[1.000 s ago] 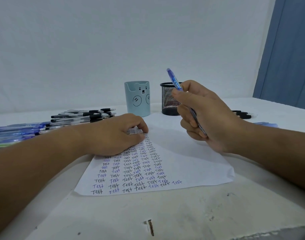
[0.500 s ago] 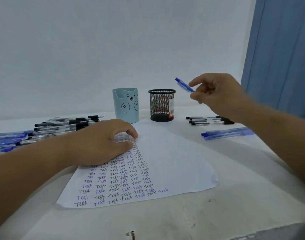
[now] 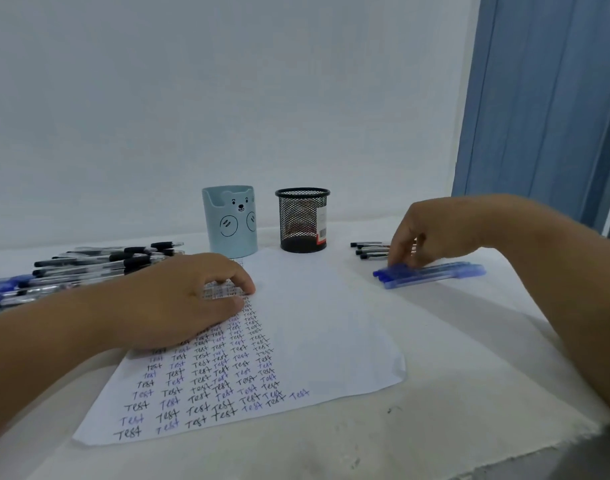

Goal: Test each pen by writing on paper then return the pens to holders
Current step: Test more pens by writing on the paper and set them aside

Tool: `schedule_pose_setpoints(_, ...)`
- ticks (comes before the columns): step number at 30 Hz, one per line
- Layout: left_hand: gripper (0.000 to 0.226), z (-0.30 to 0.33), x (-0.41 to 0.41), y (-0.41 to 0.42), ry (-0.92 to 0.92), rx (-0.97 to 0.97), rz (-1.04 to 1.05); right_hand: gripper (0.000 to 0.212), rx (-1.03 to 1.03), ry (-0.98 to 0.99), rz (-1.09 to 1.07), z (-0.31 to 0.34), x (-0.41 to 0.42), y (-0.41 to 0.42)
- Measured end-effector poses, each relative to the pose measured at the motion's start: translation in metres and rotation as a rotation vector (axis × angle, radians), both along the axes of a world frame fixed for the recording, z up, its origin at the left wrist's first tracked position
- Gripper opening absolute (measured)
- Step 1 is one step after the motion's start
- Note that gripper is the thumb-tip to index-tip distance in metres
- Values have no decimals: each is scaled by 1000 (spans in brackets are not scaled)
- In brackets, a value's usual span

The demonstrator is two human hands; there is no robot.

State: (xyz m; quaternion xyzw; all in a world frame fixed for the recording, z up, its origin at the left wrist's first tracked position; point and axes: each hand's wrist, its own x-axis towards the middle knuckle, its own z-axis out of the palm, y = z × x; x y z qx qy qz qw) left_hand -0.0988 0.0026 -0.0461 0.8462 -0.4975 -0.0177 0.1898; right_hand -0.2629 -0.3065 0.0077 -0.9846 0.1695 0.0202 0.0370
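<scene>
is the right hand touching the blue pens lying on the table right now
Touching. In the head view, the right hand reaches down so its fingertips rest on the blue pens on the table, with no gap visible.

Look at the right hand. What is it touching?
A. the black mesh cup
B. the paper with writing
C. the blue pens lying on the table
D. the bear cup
C: the right hand has its fingertips down on the small group of blue pens lying to the right of the paper, away from both cups.
</scene>
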Motion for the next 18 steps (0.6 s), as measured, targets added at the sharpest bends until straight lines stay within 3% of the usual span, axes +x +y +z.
schedule_pose_setpoints(5, 16, 1, -2, 0, 19, 6, 8, 35, -4, -2, -10, 1, 0, 4)
schedule_pose_setpoints(8, 16, 7, -3, 3, 42, -21, 26, 31, -27, -182, 32, 0, 3, 12)
schedule_pose_setpoints(13, 15, 32, 11, 25, -72, -169, 94, 21, 83, -481, 312, -16, 16, 70)
schedule_pose_setpoints(16, 12, 53, 30, 50, -175, -36, 173, 19, 116, -493, 545, -33, 24, 111)
schedule_pose_setpoints(18, 13, 61, 42, 68, -141, 79, 215, 18, 97, -467, 631, -42, 29, 132)
